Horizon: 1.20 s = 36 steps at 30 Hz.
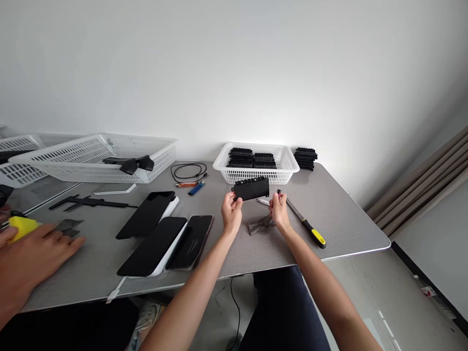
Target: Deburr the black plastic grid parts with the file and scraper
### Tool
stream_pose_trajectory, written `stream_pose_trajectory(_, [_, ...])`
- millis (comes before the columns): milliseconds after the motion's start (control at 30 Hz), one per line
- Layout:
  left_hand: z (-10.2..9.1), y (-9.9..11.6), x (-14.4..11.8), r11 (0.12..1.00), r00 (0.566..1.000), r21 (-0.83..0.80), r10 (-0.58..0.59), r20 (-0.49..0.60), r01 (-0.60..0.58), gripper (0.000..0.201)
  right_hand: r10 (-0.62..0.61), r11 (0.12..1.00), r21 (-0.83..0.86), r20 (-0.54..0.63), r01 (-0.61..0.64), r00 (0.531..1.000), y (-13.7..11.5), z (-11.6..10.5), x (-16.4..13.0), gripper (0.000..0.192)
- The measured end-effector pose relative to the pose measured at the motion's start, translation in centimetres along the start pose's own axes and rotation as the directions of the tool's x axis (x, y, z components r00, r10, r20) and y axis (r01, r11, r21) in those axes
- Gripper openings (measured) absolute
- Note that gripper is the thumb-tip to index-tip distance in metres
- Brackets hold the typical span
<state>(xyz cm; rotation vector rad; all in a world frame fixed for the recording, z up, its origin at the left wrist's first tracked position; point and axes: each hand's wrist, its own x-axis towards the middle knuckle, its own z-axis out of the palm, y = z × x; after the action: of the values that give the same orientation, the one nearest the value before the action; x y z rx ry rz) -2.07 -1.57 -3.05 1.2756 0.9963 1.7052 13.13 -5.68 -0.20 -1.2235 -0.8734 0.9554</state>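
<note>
My left hand (231,210) is closed on the left end of a black plastic part (251,189), held tilted above the table, with a row of bumps along its top edge. Close to the part's right end, my right hand (279,210) pinches a small object (279,192) with a dark top and a reddish side, perhaps a lighter; the fingers hide most of it. Below lies a crumpled grey cloth (260,226). A white pen (263,201) rests behind it. Right of my right hand is a flat file (310,230) with a black and yellow handle.
A white basket (256,174) with similar black parts stands behind, beside another stack (306,158). Leftward lie several phones (153,246), a blue lighter (196,188), a cable (188,170), a black caliper (95,202) and a larger basket (146,170). A co-worker's hand (40,253) is at far left.
</note>
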Motion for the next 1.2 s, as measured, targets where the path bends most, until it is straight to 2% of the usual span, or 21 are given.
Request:
stream_pose_trajectory(100, [-0.1,0.1,0.0,1.0,1.0,0.016,0.016,-0.019,-0.016,0.038,-0.225,0.919,-0.347,-0.076,0.186,0.971,0.1,-0.6,-0.1,0.021])
stream_pose_trajectory(167, [-0.2,0.0,0.0,0.999,0.999,0.034,0.035,-0.025,-0.034,0.035,-0.287,0.824,-0.526,-0.063,0.213,0.956,0.1,-0.8,-0.2,0.019])
stream_pose_trajectory(233, [-0.2,0.0,-0.1,0.997,0.998,0.057,0.052,-0.029,-0.05,0.032,-0.307,0.769,-0.597,-0.031,0.229,0.951,0.0,-0.9,-0.2,0.02])
stream_pose_trajectory(367, [-0.2,0.1,-0.2,0.994,0.997,0.086,0.068,-0.025,-0.066,0.03,-0.386,0.797,-0.511,-0.02,0.323,0.922,0.1,-0.7,-0.2,0.027])
stream_pose_trajectory(467, [-0.1,0.3,-0.4,0.988,0.995,0.118,0.101,0.022,-0.103,0.028,-0.435,0.811,-0.447,-0.03,0.377,0.9,0.1,-0.5,-0.3,0.032])
stream_pose_trajectory(667, [0.1,0.4,-0.9,0.937,0.972,0.273,0.184,0.144,-0.218,0.021,-0.544,0.714,-0.452,0.123,0.535,0.83,0.3,-0.6,-0.8,0.031])
stream_pose_trajectory(833, [0.5,0.5,-1.4,0.891,0.936,0.323,0.242,0.256,-0.319,0.023,-0.497,0.668,-0.52,0.22,0.532,0.839,0.8,-0.8,-0.8,0.033])
stream_pose_trajectory(967, [0.5,0.5,-1.4,0.9,0.933,0.298,0.24,0.27,-0.318,0.023,-0.495,0.721,-0.466,0.171,0.512,0.852,0.8,-0.9,-0.5,0.029])
stream_pose_trajectory(1100, [0.4,0.3,-1.2,0.923,0.949,0.257,0.234,0.213,-0.285,0.028,-0.463,0.806,-0.393,0.047,0.442,0.885,0.3,-0.7,-0.6,0.022])
stream_pose_trajectory(1200, [0.2,0.2,-1.1,0.915,0.954,0.285,0.246,0.17,-0.287,0.029,-0.477,0.828,-0.328,0.014,0.454,0.879,0.1,-0.6,-0.7,0.018])
